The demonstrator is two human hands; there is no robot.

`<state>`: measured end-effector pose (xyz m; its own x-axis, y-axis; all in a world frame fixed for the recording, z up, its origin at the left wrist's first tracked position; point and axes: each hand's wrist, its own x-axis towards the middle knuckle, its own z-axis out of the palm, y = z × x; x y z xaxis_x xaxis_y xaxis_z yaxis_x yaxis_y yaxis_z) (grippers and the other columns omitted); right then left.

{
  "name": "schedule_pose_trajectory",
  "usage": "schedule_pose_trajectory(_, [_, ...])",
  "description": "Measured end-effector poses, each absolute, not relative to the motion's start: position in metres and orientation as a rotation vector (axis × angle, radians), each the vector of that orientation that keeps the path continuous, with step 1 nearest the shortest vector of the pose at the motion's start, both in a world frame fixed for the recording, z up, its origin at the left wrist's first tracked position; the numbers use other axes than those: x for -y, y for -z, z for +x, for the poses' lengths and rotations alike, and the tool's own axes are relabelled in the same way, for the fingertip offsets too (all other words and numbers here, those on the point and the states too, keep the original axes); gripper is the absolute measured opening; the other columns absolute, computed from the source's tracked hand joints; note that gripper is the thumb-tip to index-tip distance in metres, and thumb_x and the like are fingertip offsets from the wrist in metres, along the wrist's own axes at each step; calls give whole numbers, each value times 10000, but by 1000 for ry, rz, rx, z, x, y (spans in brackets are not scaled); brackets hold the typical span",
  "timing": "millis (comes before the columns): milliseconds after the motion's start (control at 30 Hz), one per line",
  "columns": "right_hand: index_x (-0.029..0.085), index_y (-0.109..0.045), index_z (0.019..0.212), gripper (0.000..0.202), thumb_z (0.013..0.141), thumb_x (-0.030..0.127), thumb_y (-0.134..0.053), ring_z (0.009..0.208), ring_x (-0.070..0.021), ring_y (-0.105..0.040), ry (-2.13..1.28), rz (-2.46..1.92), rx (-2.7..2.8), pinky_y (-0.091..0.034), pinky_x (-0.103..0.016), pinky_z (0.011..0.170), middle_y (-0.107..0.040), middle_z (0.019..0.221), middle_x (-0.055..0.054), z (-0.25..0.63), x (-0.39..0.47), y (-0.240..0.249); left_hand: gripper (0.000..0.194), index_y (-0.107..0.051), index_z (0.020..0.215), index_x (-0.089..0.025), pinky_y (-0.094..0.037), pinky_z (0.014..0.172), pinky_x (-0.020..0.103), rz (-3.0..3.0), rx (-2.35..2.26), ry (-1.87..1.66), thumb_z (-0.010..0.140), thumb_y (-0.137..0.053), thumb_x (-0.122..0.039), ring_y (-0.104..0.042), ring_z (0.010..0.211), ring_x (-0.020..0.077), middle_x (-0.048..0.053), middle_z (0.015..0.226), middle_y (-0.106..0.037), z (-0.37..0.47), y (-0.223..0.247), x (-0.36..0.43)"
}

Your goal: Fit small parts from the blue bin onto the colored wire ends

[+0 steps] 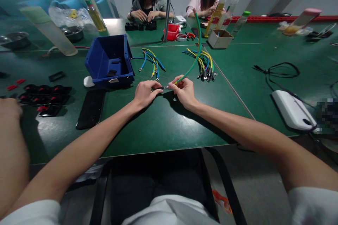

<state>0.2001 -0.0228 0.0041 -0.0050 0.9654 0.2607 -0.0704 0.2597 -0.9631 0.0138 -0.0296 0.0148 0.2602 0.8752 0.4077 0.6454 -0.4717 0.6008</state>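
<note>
Over the green table [148,126], my left hand [146,93] pinches a small black piece [159,88] between thumb and fingers. My right hand [185,92] is closed on the lower end of a green wire [197,51], which curves up and away from me. A metal terminal [166,87] shows between the two hands, close to the black piece; whether they touch is too small to tell. Behind my hands lie a loose group of blue, yellow and green wires [153,61] and, further right, a bundle of wires [207,64] with black sleeves and ring terminals.
A blue bin [108,59], a black phone [91,109] and black parts with red pieces [43,96] lie left. A white device [293,110] with a cable sits right. Two people work across the table. Another person's arm [12,147] enters at far left.
</note>
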Motion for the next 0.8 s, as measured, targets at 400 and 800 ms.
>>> schedule_pose_trajectory(400, [211,-559,807,276,704,345,-778,585,-115,-566,-1093,-977,1276,-454,-265,569,-649,693,19,203,21,-7,131,-728,808,-172,-504,636,281,2148,-1445,-1060,778,-721,-299,-648,675,165,37,764,-738,17,-17,32])
schedule_pose_trajectory(800, [213,-564,811,279,706,356,-779,576,-123,-587,-1082,-948,1289,-459,-265,549,-671,685,15,204,20,-4,177,-734,803,-168,-485,611,269,2072,-1426,-1074,752,-735,-338,-620,651,151,33,746,-722,18,-17,36])
